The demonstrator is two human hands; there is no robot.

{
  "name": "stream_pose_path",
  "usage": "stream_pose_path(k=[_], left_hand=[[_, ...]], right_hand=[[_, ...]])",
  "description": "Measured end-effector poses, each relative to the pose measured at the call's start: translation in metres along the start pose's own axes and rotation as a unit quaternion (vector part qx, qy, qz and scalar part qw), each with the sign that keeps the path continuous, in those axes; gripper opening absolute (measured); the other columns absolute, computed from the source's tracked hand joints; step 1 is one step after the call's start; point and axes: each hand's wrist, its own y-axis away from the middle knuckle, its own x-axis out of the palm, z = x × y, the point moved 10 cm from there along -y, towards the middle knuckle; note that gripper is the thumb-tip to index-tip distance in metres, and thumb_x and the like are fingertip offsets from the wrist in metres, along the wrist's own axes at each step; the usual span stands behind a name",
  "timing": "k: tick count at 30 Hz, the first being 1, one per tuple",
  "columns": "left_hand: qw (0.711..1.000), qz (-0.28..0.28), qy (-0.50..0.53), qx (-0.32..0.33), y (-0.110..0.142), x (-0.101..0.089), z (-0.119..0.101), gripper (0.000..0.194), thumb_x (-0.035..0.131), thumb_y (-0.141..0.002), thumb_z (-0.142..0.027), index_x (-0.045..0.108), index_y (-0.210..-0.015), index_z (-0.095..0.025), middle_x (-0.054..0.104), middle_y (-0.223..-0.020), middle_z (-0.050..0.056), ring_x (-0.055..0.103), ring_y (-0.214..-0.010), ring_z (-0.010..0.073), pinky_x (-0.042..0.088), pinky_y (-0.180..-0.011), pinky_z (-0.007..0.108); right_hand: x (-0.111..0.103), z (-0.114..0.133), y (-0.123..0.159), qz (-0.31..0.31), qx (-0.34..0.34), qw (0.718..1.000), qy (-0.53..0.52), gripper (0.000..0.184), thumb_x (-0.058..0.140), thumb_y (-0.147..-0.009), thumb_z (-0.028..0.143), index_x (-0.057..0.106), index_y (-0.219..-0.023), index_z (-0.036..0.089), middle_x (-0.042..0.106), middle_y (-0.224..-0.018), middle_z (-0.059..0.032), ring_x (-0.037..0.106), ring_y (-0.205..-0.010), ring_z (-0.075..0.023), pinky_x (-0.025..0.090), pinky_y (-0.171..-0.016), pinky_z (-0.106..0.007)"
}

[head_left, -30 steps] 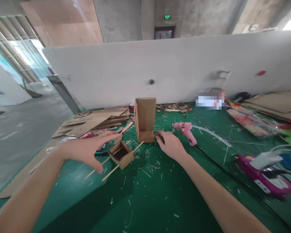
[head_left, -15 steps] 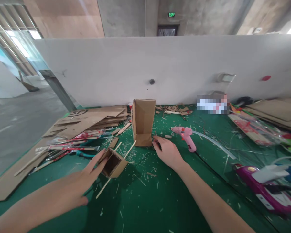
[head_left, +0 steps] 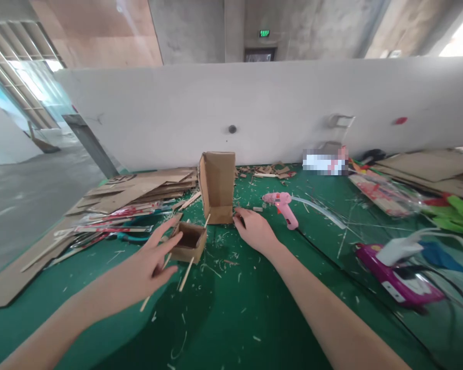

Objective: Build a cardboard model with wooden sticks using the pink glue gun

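A small open-topped cardboard box (head_left: 187,254) stands on the green table, with thin wooden sticks (head_left: 186,275) running through or under it and poking out at the front and back. My left hand (head_left: 150,257) is at its left side, fingers spread, with the fingertips at the rim and the thumb apart from it. Behind it stands a tall L-shaped cardboard piece (head_left: 220,177) with a back, a left side and a base. My right hand (head_left: 254,231) has its fingers curled and pressed together at the lower right corner of that piece; the fingertips are partly hidden.
A pink glue gun (head_left: 281,205) lies right of my right hand, its black cord running toward me. A purple power strip (head_left: 401,280) sits farther right. Cardboard sheets (head_left: 139,190), pliers (head_left: 133,236) and packaged sticks lie left. Scraps litter the table below a white partition (head_left: 177,113).
The small box has tipped from its tilt to stand with its opening upward, and its sticks have turned with it. My left hand has loosened and spread. The right hand stays at the tall piece.
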Motion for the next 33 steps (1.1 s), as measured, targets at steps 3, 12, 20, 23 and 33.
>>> stream_pose_path(k=[3,12,20,23,33], left_hand=[[0.992,0.046,0.111,-0.038,-0.007,0.022,0.002,0.047,0.043,-0.098,-0.039,0.037,-0.144,-0.045,0.017,-0.161,0.005,0.059,-0.068,0.0088,0.059,-0.058,0.026],[0.988,0.107,-0.022,0.106,0.003,0.063,0.01,0.132,0.068,-0.049,-0.085,0.01,-0.156,-0.031,0.024,-0.157,0.017,0.052,-0.125,0.0405,0.057,-0.092,0.046],[0.981,0.013,-0.112,0.16,-0.004,0.056,-0.008,0.094,0.061,-0.081,-0.064,0.015,-0.155,-0.028,0.05,-0.139,0.017,0.061,-0.116,0.0326,0.056,-0.094,0.042],[0.982,0.035,-0.095,0.16,-0.005,0.056,-0.014,0.116,0.054,-0.063,-0.086,0.017,-0.155,-0.026,0.042,-0.144,0.022,0.059,-0.116,0.0375,0.056,-0.091,0.048],[0.982,0.028,-0.118,0.143,0.002,0.054,-0.013,0.086,0.058,-0.079,-0.07,0.029,-0.15,-0.031,0.04,-0.142,0.018,0.063,-0.108,0.0299,0.06,-0.084,0.043]], right_hand=[[-0.001,0.009,0.003,-0.006,-0.027,0.999,0.04,0.031,0.042,-0.097,0.027,0.064,-0.117,0.017,0.072,-0.105,-0.0081,0.065,-0.096,-0.0239,0.046,-0.078,-0.033],[0.007,0.018,0.007,0.012,-0.071,0.995,0.066,0.036,0.04,-0.098,0.025,0.057,-0.127,0.012,0.07,-0.112,-0.0112,0.061,-0.101,-0.0256,0.043,-0.084,-0.04],[0.009,0.016,-0.001,0.033,-0.066,0.997,0.037,0.039,0.037,-0.099,0.027,0.056,-0.129,0.012,0.068,-0.118,-0.013,0.06,-0.104,-0.0262,0.045,-0.087,-0.042],[0.007,0.015,-0.002,0.027,-0.064,0.997,0.025,0.04,0.037,-0.098,0.027,0.056,-0.129,0.011,0.067,-0.119,-0.0134,0.06,-0.107,-0.0267,0.045,-0.089,-0.042],[0.0,-0.007,-0.007,-0.004,0.012,0.997,-0.072,0.038,0.033,-0.1,0.027,0.058,-0.127,0.017,0.07,-0.108,-0.0093,0.063,-0.102,-0.0239,0.05,-0.083,-0.036]])
